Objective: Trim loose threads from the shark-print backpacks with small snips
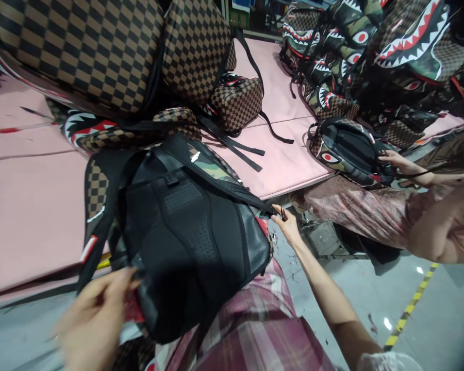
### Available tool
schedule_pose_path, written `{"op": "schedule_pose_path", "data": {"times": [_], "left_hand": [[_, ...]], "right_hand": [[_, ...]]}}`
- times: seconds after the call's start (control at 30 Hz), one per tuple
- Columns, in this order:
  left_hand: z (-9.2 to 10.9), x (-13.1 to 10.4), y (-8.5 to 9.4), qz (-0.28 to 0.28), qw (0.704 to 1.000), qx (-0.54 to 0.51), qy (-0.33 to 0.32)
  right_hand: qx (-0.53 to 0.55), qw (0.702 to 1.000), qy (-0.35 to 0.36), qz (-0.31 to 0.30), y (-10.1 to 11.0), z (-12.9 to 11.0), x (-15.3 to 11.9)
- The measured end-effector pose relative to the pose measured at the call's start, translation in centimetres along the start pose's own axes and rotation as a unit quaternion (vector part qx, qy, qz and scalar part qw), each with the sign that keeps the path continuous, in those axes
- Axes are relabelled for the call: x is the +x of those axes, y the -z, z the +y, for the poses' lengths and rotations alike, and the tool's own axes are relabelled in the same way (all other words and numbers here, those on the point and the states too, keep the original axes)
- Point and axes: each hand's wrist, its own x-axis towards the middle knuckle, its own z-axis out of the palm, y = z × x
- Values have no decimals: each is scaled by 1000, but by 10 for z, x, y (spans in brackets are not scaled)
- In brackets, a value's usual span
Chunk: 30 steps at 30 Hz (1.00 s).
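A black-backed backpack [193, 232] with brown checkered and camouflage sides lies tilted across my lap and the table's edge, its padded back panel facing up. My right hand [286, 225] is closed in a pinch on the lower end of its black shoulder strap [232, 191], at the bag's right side. My left hand [96, 314] is beside the bag's lower left edge, smeared by motion. Whether those fingers hold anything cannot be made out. The other shoulder strap [95, 252] hangs over the left side, with a red and white tab on it.
Checkered backpacks [81, 51] and a small checkered bag [239, 103] sit on the pink table [31, 221]. At left lies a red pen [19, 128]. Shark-mouth bags [410, 41] pile up at right, where a co-worker's hand [402, 164] touches a bag [348, 149].
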Motion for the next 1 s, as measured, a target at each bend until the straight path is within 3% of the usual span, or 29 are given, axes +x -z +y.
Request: {"op": "schedule_pose_path", "data": {"times": [0.1,0.23,0.27,0.33,0.4,0.43,0.5,0.6,0.77,0.83,0.93,1.0], "left_hand": [[58,-6,-43,-114,986,-52,-112],[132,-13,-109,-292,923,-143,-204],[147,-15,-123,-338,904,-168,-201],[169,-20,-148,-452,836,-278,-136],[182,-23,-163,-500,784,-362,-63],[185,-24,-166,-497,778,-382,-39],[186,-25,-169,-469,795,-385,-23],[184,-24,-167,-440,814,-380,-14],[188,-24,-167,-416,833,-366,-11],[189,-24,-166,-408,839,-360,-11],[189,-23,-162,-400,847,-350,-22],[189,-23,-158,-389,856,-340,-36]], "right_hand": [[31,999,-8,-3,-1,-19,7],[66,996,0,-55,3,-62,7],[75,995,0,-71,3,-71,5],[95,991,-5,-93,0,-84,1],[100,990,-5,-96,1,-88,-1],[89,993,5,-82,4,-88,-2],[40,997,52,-29,11,-86,-3],[-58,981,179,51,20,-88,-5],[-169,931,321,22,7,-99,-5],[-155,937,313,16,0,-104,-5],[-10,980,200,-6,-3,-111,-8],[93,987,133,-19,3,-115,-9]]}}
